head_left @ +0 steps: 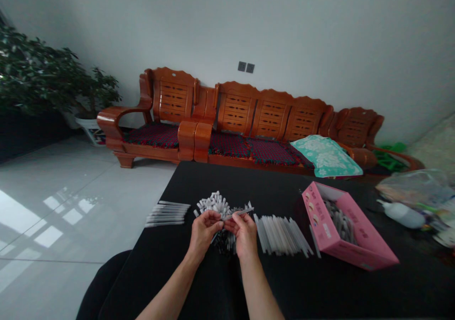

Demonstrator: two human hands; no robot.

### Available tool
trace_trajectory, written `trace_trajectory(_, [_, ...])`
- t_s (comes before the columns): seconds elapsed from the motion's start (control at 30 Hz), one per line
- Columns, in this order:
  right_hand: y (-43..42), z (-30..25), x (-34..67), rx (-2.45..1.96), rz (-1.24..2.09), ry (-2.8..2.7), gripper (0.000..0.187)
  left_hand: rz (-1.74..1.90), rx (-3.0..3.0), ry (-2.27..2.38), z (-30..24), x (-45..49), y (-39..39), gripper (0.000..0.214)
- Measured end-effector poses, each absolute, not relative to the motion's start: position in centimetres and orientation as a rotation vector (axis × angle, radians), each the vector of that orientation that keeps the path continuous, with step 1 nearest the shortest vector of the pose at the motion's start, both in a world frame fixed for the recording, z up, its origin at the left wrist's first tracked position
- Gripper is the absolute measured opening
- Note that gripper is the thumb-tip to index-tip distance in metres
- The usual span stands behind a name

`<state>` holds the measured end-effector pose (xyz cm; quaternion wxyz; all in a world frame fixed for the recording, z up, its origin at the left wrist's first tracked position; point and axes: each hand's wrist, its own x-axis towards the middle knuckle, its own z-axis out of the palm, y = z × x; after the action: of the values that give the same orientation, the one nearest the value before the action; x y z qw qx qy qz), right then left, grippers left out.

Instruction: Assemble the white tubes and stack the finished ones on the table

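In front of me both hands meet over the black table (170, 263). My right hand (246, 234) pinches a slim, pale pen barrel (245, 211), which points up to the right. Fingers of my left hand (204, 232) are closed at the barrel's other end; any small part there is hidden. Just beyond lies a heap of white pen caps (215, 202). Dark small pen parts (223, 242) lie beneath my hands, partly covered. To the right is a row of translucent pen barrels (282, 234); to the left, a row of white-grey pens (168, 214).
A pink box (359, 258) with many grey pieces (341, 223) stands at the right. Past it are a white bottle (405, 214) and a clear plastic bag (415, 187). Behind the table runs a wooden sofa (236, 106) with a teal cushion (327, 154).
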<state>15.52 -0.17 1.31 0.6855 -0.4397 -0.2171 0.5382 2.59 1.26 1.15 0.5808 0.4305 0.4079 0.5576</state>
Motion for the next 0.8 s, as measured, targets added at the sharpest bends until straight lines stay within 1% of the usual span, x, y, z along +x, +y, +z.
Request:
trace_trajectory(0.03, [-0.2, 1.4, 15.5, -0.984, 1.205, -0.486, 0.033, 1.302, 1.019, 0.970, 1.1, 2.6, 1.3, 0.039])
trace_trajectory(0.13, [-0.2, 1.5, 15.5, -0.984, 1.206, -0.490, 0.032, 1.201, 1.082, 1.029, 0.5, 2.4, 1.6, 0.038])
trace_trajectory(0.27, [-0.1, 1.4, 15.5, -0.988, 1.198, -0.499, 0.031, 1.076, 1.148, 1.060, -0.4, 2.3, 1.6, 0.047])
trace_trajectory(0.47, [0.0, 1.1, 15.4, -0.995, 1.206, -0.505, 0.030, 1.125, 1.114, 1.058, -0.5, 2.3, 1.8, 0.035])
trace_trajectory(0.57, [0.0, 1.1, 15.5, -0.991, 1.210, -0.509, 0.030, 1.169, 1.086, 1.054, -0.3, 2.2, 1.9, 0.040])
trace_trajectory(0.63, [0.0, 1.1, 15.5, -0.998, 1.208, -0.513, 0.030, 1.127, 1.100, 1.077, -0.3, 2.1, 1.8, 0.040])
trace_trajectory(0.73, [0.0, 1.1, 15.5, -1.010, 1.201, -0.514, 0.030, 1.033, 1.112, 1.069, -0.5, 2.1, 1.7, 0.049])
trace_trajectory(0.8, [0.0, 1.0, 15.4, -1.012, 1.201, -0.517, 0.030, 1.032, 1.113, 1.047, -0.6, 2.1, 1.5, 0.047])
